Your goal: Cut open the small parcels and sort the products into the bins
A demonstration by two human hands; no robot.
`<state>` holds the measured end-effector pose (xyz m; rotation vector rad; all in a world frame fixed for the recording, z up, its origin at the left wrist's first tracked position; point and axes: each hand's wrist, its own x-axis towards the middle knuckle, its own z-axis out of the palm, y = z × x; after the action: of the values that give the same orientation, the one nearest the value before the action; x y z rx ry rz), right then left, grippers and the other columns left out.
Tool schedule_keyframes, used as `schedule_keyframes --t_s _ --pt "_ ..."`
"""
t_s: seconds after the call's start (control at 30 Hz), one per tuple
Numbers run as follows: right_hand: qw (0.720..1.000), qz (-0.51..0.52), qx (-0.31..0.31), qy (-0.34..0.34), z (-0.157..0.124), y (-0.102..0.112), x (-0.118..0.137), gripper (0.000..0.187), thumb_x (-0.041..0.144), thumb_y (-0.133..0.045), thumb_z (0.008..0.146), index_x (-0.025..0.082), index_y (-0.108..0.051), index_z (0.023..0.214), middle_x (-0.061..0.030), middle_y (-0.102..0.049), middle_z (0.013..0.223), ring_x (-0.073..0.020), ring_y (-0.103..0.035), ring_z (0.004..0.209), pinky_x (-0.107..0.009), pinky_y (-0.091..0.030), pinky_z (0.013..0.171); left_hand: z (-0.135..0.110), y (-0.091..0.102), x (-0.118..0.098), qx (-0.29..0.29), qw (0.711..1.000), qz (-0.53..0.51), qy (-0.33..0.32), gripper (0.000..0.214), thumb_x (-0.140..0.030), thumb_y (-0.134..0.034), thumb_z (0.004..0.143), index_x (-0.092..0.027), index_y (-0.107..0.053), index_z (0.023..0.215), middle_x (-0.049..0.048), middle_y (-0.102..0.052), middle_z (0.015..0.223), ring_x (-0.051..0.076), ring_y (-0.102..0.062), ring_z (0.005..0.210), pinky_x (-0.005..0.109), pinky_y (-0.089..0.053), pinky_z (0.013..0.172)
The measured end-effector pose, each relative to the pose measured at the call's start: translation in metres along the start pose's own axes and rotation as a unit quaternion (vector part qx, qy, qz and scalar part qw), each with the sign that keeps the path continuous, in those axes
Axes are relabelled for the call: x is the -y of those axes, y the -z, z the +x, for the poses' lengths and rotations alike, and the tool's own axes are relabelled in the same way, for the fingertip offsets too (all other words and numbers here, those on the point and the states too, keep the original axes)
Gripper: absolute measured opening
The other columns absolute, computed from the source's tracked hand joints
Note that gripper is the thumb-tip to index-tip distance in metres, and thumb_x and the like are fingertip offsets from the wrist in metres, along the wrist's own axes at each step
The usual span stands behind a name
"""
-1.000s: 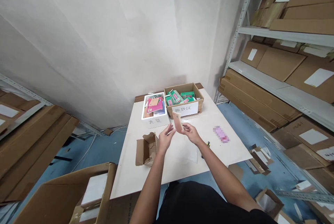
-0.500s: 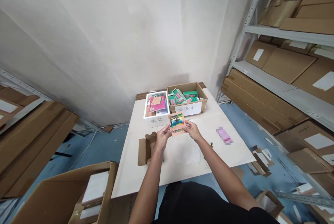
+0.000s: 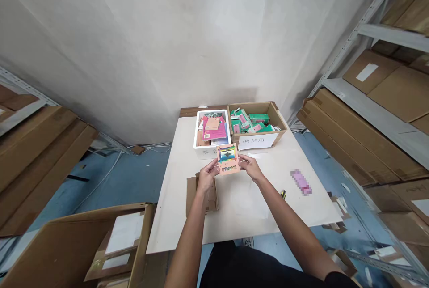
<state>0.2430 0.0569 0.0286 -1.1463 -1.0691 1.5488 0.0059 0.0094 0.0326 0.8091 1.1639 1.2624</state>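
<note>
A thin peach booklet [image 3: 228, 159] with a colourful picture on its cover is held up above the table. My left hand [image 3: 209, 174] pinches its left edge and my right hand [image 3: 250, 167] grips the right edge. An opened brown cardboard box [image 3: 191, 193] lies on the table under my left forearm, which partly hides it. Just beyond the booklet stands a white bin [image 3: 195, 133] with several booklets, a pink one [image 3: 209, 135] and a smaller peach one among them. Beside it, a cardboard box with a white handwritten label [image 3: 257, 141] contains several green-and-pink packs [image 3: 258, 118].
On the white table [image 3: 174, 216], a yellow-and-black cutter [image 3: 283, 194] and a blurred pink item [image 3: 301, 182] lie to the right. A big open carton [image 3: 63, 216] stands at the lower left. Shelves with cartons [image 3: 351, 131] flank the table on both sides.
The view has shifted, so the table and bins appear farther right. Both hands keep hold of the booklet, which now overlaps the white bin's front more.
</note>
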Motion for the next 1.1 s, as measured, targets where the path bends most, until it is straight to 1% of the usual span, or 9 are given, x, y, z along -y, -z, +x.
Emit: schedule_keyframes --t_s 0.13,0.23,0.3,0.37,0.43,0.57,0.73,0.97,1.1 --pt "0.999 -0.007 -0.041 0.024 0.058 -0.027 0.009 0.054 0.038 -0.084 0.066 0.021 -0.079 0.116 -0.0056 -0.075 0.102 -0.0197 -0.069 0.084 -0.035 -0.059 0.075 0.056 0.018 -0.017 -0.011 1.0 -0.002 -0.017 0.072 -0.041 -0.092 0.069 -0.018 -0.072 0.134 0.0148 -0.074 0.133 0.033 -0.07 0.121 0.051 -0.056 0.105" --pt "0.995 0.0 -0.08 0.064 0.126 -0.049 0.038 0.054 0.038 -0.082 0.065 0.018 -0.078 0.115 -0.0087 -0.076 0.104 -0.0222 -0.069 0.09 -0.034 -0.058 0.076 0.12 0.014 -0.057 -0.03 0.998 0.019 -0.044 0.07 -0.033 -0.088 0.074 -0.016 -0.068 0.139 0.017 -0.069 0.141 0.034 -0.065 0.129 0.052 -0.053 0.109" --pt "0.986 -0.008 -0.133 0.095 0.17 -0.059 0.059 0.055 0.039 -0.077 0.069 0.017 -0.075 0.12 -0.0101 -0.076 0.111 -0.0219 -0.068 0.092 -0.034 -0.058 0.078 0.159 0.006 -0.088 -0.09 0.99 0.068 -0.086 0.068 -0.026 -0.082 0.081 -0.018 -0.063 0.145 0.016 -0.06 0.152 0.032 -0.058 0.138 0.049 -0.048 0.116" --pt "0.973 -0.037 -0.207 0.095 0.201 -0.061 0.072 0.054 0.04 -0.07 0.074 0.015 -0.072 0.122 -0.0113 -0.075 0.114 -0.0218 -0.068 0.093 -0.035 -0.059 0.08 0.183 0.0 -0.109 -0.1 0.981 0.122 -0.116 0.066 -0.023 -0.077 0.087 -0.021 -0.059 0.15 0.0129 -0.051 0.161 0.031 -0.052 0.145 0.047 -0.043 0.12" --pt "0.965 -0.069 -0.231 0.102 0.211 -0.054 0.069 0.052 0.039 -0.066 0.078 0.015 -0.071 0.123 -0.0118 -0.074 0.114 -0.0225 -0.069 0.096 -0.037 -0.059 0.084 0.188 0.001 -0.113 -0.071 0.976 0.151 -0.137 0.061 -0.023 -0.072 0.091 -0.024 -0.058 0.15 0.0106 -0.053 0.16 0.029 -0.054 0.143 0.046 -0.044 0.12" --pt "0.964 -0.129 -0.195 0.128 0.176 -0.029 0.029 0.046 0.036 -0.065 0.078 0.018 -0.071 0.12 -0.0122 -0.074 0.118 -0.0247 -0.07 0.102 -0.042 -0.058 0.094 0.158 0.02 -0.079 -0.037 0.975 0.182 -0.125 0.049 -0.022 -0.069 0.091 -0.022 -0.067 0.14 0.0097 -0.069 0.142 0.026 -0.063 0.133 0.044 -0.047 0.117" --pt "0.958 -0.176 -0.193 0.121 0.109 0.001 -0.018 0.047 0.034 -0.062 0.081 0.019 -0.07 0.125 -0.0123 -0.074 0.121 -0.025 -0.072 0.1 -0.044 -0.056 0.098 0.11 0.037 -0.028 -0.084 0.975 0.195 -0.064 0.041 -0.023 -0.065 0.092 -0.02 -0.07 0.133 0.0109 -0.074 0.132 0.024 -0.068 0.124 0.044 -0.05 0.114" --pt "0.957 -0.217 -0.16 0.11 0.03 0.046 -0.049 0.049 0.034 -0.06 0.088 0.026 -0.068 0.135 -0.0097 -0.066 0.14 -0.0254 -0.067 0.115 -0.038 -0.061 0.086 0.047 0.012 0.007 -0.064 0.968 0.237 -0.042 0.045 -0.033 -0.064 0.095 -0.023 -0.067 0.139 0.0111 -0.069 0.141 0.024 -0.065 0.128 0.042 -0.05 0.112" --pt "0.949 -0.273 -0.137 0.076 -0.016 0.087 -0.094 0.049 0.031 -0.055 0.092 0.029 -0.066 0.14 -0.007 -0.063 0.145 -0.0249 -0.064 0.123 -0.038 -0.061 0.09 0.012 -0.008 0.066 -0.023 0.963 0.268 -0.009 0.048 -0.039 -0.064 0.096 -0.027 -0.063 0.143 0.0093 -0.062 0.151 0.025 -0.063 0.132 0.041 -0.05 0.112"
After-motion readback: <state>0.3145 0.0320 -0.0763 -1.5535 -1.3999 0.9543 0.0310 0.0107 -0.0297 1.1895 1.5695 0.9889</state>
